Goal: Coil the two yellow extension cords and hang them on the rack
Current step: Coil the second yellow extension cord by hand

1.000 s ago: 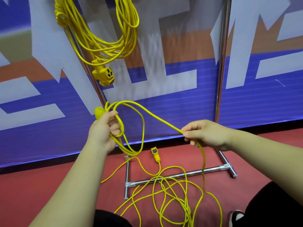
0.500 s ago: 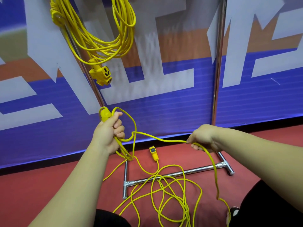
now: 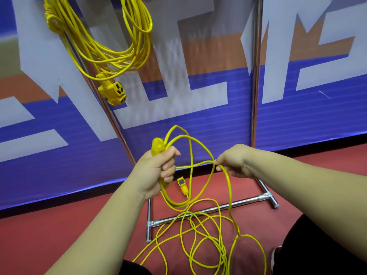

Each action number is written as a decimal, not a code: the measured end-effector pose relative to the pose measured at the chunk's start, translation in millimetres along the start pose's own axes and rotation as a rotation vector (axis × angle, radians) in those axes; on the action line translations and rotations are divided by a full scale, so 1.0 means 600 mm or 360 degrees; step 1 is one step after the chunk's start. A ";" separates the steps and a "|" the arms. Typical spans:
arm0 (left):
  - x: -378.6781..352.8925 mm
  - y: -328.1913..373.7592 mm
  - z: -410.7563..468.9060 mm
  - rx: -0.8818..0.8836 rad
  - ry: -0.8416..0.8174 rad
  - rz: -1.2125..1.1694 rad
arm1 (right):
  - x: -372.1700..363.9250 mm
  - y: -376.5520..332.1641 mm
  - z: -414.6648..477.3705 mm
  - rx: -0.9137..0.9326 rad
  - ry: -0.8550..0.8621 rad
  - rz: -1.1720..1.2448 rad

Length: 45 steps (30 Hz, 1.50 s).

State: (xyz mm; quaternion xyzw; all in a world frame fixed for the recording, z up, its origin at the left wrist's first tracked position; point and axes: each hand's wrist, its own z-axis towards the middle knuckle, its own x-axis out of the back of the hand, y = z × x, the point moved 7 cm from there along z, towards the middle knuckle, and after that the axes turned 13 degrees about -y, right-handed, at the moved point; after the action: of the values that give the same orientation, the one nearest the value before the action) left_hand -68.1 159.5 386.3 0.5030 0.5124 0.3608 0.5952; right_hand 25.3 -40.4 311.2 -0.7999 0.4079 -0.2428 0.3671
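Note:
One coiled yellow extension cord (image 3: 111, 46) hangs at the upper left on the chrome rack (image 3: 256, 76), its socket block (image 3: 113, 92) dangling below. My left hand (image 3: 156, 169) grips the plug end and a few loops of the second yellow cord (image 3: 198, 225). My right hand (image 3: 236, 163) pinches a strand of that cord just right of the loops. The rest of it lies tangled on the red floor below, and its other end (image 3: 182, 185) hangs beneath my left hand.
The rack's base bar (image 3: 208, 213) and feet rest on the red floor (image 3: 49, 235) in front of a blue, white and orange banner wall (image 3: 198, 100). Dark trousers and a shoe (image 3: 276, 255) show at the bottom right.
My right hand has brought its strand left, close to my left hand, forming another loop. My left hand has kept its grip on the plug and loops.

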 end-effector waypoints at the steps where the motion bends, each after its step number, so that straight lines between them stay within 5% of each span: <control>1: -0.004 -0.006 0.001 0.0032 0.0010 0.0075 | -0.001 -0.004 -0.003 0.0030 -0.0028 0.0044; 9: 0.010 -0.053 0.022 0.0090 0.0496 0.0135 | -0.024 -0.044 -0.040 0.0401 -0.0188 -0.0007; 15: 0.006 -0.058 0.031 0.0220 0.0276 0.0576 | -0.043 -0.075 -0.084 0.0609 -0.0293 -0.0172; 24: -0.007 -0.029 0.037 0.0104 0.0160 0.0719 | -0.043 -0.075 -0.094 0.0631 -0.0431 0.0022; 31: 0.051 -0.004 0.037 -0.0044 0.0490 0.0384 | -0.054 -0.062 -0.098 0.0708 -0.0715 0.0164; 39: 0.087 0.029 0.026 -0.0257 0.0618 0.0024 | -0.067 -0.054 -0.086 0.0810 -0.0746 0.0083; 45: 0.112 0.037 0.015 -0.0246 0.0683 -0.0051 | -0.051 -0.069 -0.088 0.0944 -0.0430 0.0107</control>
State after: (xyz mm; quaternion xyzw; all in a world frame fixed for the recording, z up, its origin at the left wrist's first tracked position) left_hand -42.8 225.9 391.2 0.3595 0.6059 0.4883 0.5150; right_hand -7.9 -18.9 373.4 -0.6693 0.2932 -0.2304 0.6427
